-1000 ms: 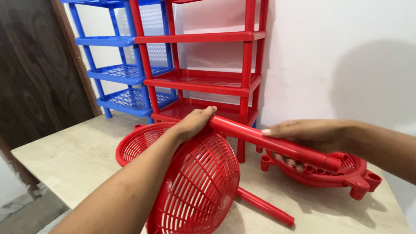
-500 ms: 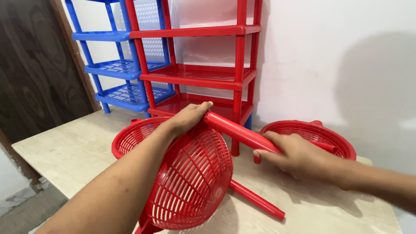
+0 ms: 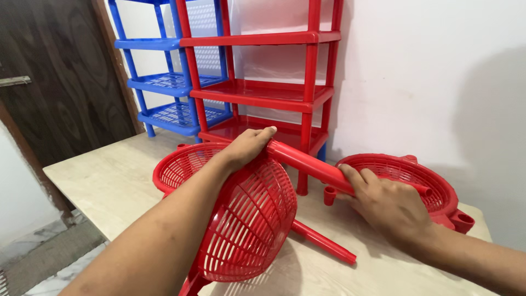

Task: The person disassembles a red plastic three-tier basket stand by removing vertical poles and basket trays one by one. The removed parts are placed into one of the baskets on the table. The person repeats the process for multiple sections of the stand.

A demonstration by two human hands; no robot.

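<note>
My left hand [image 3: 247,147] grips the top rim of a red round plastic basket [image 3: 246,222] that stands tilted on its edge on the pale table [image 3: 104,181]. A red plastic tube [image 3: 307,163] sticks out from that rim toward the right. My right hand [image 3: 386,204] is wrapped around the tube's right part. A second red tube [image 3: 323,242] juts from the basket's lower side and rests on the table. Another red basket [image 3: 183,167] lies behind the left arm. A third red basket [image 3: 422,178] lies behind my right hand.
A red shelf rack [image 3: 263,98] and a blue shelf rack [image 3: 164,87] stand on the table against the white wall. A dark wooden door [image 3: 49,77] is at the left. The table's left edge drops to a tiled floor [image 3: 49,257].
My right hand shifted from under the tube to gripping it from above. The basket on the right now lies open side up. The view panned slightly left.
</note>
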